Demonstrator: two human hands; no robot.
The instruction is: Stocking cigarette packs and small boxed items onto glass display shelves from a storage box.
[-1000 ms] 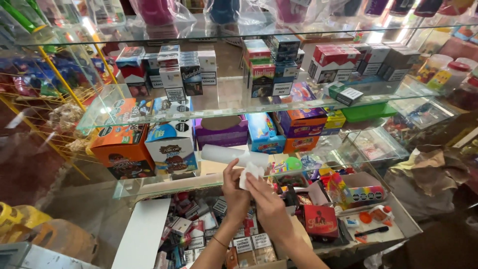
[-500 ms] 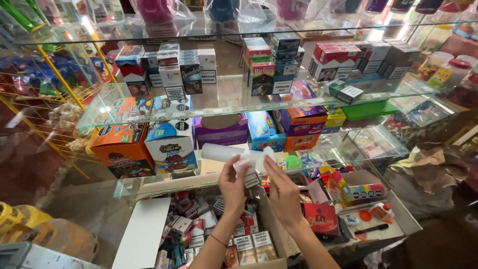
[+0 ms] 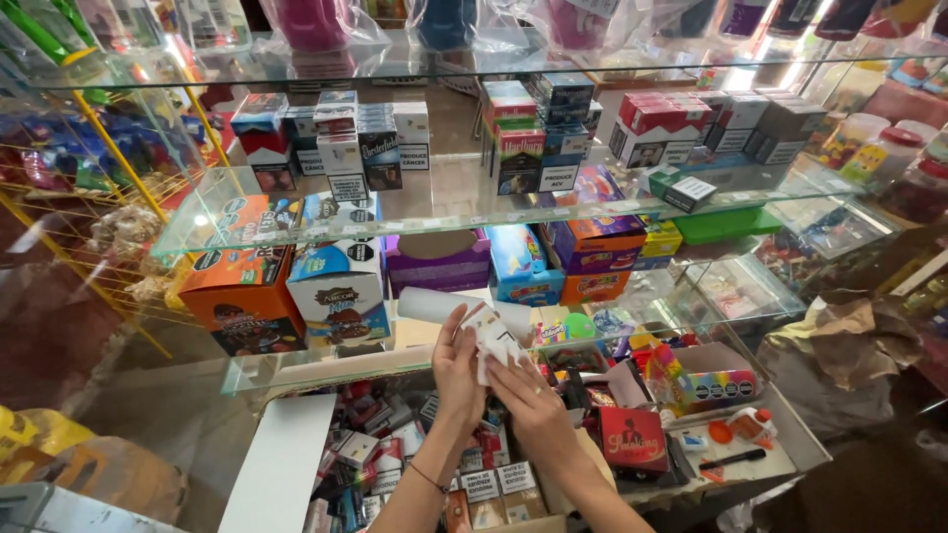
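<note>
both hands up in front of the lower glass shelf (image 3: 296, 367), working one small white pack (image 3: 497, 345). left hand (image 3: 457, 370) pinches its left edge, thumb and fingers closed on it. right hand (image 3: 533, 403) comes from below right, fingertips closed on the lower right corner. the pack is held in the air between the two hands, just in front of a white paper roll (image 3: 434, 305) lying on that shelf. can't tell if the pack is sealed or open.

containers:
- open cardboard box (image 3: 553, 503) under the hands, packed with small upright packs, white label faces up.
- to its left, a loose pile of mixed small packs (image 3: 365, 444) beside a white board (image 3: 281, 469).
- orange carton (image 3: 242, 291) and a blue and white carton (image 3: 341, 291) side by side at the shelf's left, both shut.
- purple tray box (image 3: 436, 265) behind the roll, lid area open, contents not readable.
- blue box (image 3: 518, 259), purple box (image 3: 592, 242), orange box (image 3: 592, 286) in a row to the right.
- middle glass shelf (image 3: 464, 197): stacks of small packs, left group (image 3: 336, 143), centre group (image 3: 533, 133), right group of red and white ones (image 3: 662, 128); green flat box (image 3: 726, 222) at the right end.
- red box (image 3: 632, 439) just right of the right hand, a striped multicolour box (image 3: 706, 385) past it.
- clear lidded jars (image 3: 879, 148) at far right, coloured sweets inside.
- yellow wire rack (image 3: 89, 168) at left holding bagged goods.
</note>
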